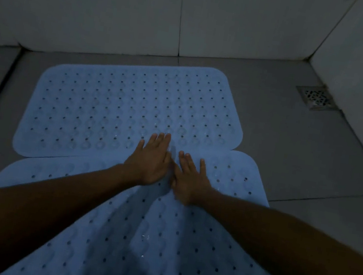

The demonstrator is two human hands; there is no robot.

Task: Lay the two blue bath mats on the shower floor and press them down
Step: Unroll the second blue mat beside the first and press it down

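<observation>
Pressing flat-palmed, grip open and holding nothing: left hand and right hand are bearing on the near mat at frame centre, where it is meeting the far mat; working outward should seat it.

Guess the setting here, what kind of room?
Most likely a tiled shower area in a bathroom: a metal floor drain in the corner, tiled walls meeting a grey tile floor, and perforated blue bath mats laid flat.
</observation>
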